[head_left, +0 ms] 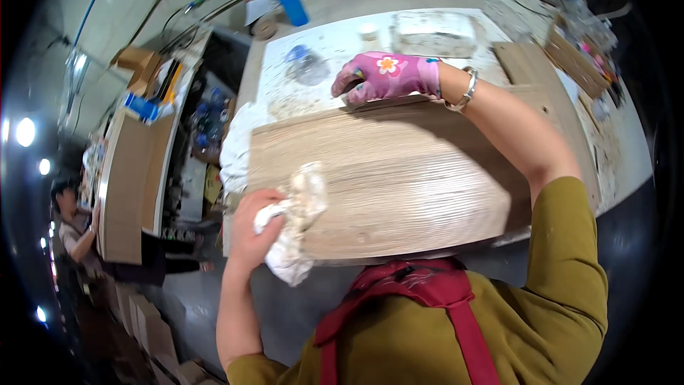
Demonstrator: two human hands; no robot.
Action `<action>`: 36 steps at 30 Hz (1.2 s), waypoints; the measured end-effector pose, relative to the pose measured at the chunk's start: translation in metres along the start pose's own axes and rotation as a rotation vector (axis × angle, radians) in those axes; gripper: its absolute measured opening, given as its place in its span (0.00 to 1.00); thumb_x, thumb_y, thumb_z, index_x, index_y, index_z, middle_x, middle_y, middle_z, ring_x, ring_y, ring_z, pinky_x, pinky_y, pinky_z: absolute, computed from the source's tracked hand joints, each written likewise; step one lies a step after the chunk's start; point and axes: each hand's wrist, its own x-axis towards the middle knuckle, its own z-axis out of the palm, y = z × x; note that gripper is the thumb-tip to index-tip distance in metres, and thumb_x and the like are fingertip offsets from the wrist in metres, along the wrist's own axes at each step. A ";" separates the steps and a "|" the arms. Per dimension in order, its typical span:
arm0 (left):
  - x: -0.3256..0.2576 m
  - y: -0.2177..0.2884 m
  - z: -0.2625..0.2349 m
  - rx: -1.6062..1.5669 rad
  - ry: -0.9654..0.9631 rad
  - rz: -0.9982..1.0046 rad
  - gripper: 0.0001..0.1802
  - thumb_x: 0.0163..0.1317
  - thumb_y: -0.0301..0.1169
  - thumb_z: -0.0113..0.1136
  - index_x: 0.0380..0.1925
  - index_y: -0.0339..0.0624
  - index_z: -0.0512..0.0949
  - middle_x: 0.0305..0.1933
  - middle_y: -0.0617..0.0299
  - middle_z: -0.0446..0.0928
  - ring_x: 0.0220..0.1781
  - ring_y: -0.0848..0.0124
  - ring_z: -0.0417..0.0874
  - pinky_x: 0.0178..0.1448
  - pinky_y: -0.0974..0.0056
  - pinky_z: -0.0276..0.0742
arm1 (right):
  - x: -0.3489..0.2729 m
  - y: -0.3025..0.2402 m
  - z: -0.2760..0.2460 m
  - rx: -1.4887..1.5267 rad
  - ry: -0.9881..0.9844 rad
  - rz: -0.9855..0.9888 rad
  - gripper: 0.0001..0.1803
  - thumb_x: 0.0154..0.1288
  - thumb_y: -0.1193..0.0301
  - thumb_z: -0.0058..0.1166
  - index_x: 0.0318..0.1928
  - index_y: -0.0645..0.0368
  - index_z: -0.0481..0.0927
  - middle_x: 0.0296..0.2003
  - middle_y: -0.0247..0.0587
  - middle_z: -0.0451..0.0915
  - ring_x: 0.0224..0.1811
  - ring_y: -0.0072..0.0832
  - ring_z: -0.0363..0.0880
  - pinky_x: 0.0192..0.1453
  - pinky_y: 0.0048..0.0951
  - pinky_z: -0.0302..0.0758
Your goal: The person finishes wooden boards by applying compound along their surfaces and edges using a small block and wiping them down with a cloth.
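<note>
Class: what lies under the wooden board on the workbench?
A paint-spattered white benchtop and a white cloth show around the wooden board. The surface directly beneath the board is covered.

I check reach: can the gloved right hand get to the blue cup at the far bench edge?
Probably not without leaning: the right hand presses the wooden board, and the blue cup stands well beyond.

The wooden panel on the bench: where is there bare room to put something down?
The panel's middle is bare, between the rag in the left hand and the gloved right hand at its far edge. Beyond it crowd a plastic bottle, a white block and a blue cup.
</note>
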 end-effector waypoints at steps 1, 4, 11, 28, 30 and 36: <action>-0.002 -0.002 0.000 -0.015 0.012 -0.048 0.10 0.51 0.28 0.59 0.33 0.36 0.76 0.45 0.55 0.78 0.48 0.59 0.77 0.55 0.60 0.69 | -0.016 0.005 -0.011 0.004 -0.028 0.009 0.20 0.60 0.65 0.57 0.50 0.63 0.79 0.48 0.48 0.80 0.52 0.38 0.77 0.59 0.33 0.71; -0.005 0.001 0.000 -0.100 0.048 -0.197 0.12 0.56 0.30 0.56 0.38 0.34 0.75 0.43 0.58 0.77 0.46 0.68 0.75 0.54 0.66 0.67 | -0.070 0.017 -0.039 -0.014 -0.012 0.059 0.19 0.59 0.65 0.57 0.50 0.62 0.79 0.48 0.47 0.80 0.52 0.37 0.77 0.58 0.33 0.71; 0.002 0.008 0.006 -0.069 0.106 -0.306 0.14 0.62 0.31 0.50 0.44 0.33 0.74 0.40 0.62 0.74 0.43 0.74 0.71 0.51 0.69 0.66 | -0.195 0.047 -0.089 -0.129 0.144 0.172 0.17 0.61 0.66 0.57 0.49 0.60 0.80 0.46 0.44 0.81 0.49 0.34 0.78 0.56 0.29 0.73; 0.071 0.016 0.000 0.386 0.008 0.011 0.21 0.54 0.22 0.54 0.51 0.39 0.75 0.51 0.49 0.77 0.56 0.58 0.77 0.62 0.62 0.68 | -0.358 0.018 -0.082 -0.098 0.820 0.322 0.22 0.63 0.62 0.55 0.53 0.63 0.76 0.50 0.40 0.78 0.52 0.27 0.74 0.59 0.28 0.69; 0.073 -0.005 -0.001 0.555 -0.073 0.198 0.22 0.53 0.25 0.54 0.52 0.40 0.75 0.54 0.49 0.75 0.58 0.52 0.73 0.62 0.57 0.67 | -0.348 -0.026 -0.050 -0.023 0.925 0.356 0.22 0.64 0.65 0.53 0.55 0.64 0.75 0.50 0.39 0.77 0.53 0.25 0.73 0.61 0.27 0.67; 0.084 -0.035 0.006 0.496 -0.062 0.479 0.20 0.59 0.38 0.58 0.51 0.47 0.76 0.50 0.51 0.74 0.53 0.53 0.73 0.57 0.55 0.70 | -0.282 -0.088 0.066 0.042 0.962 0.208 0.24 0.66 0.71 0.50 0.59 0.70 0.68 0.54 0.45 0.75 0.52 0.30 0.75 0.58 0.30 0.70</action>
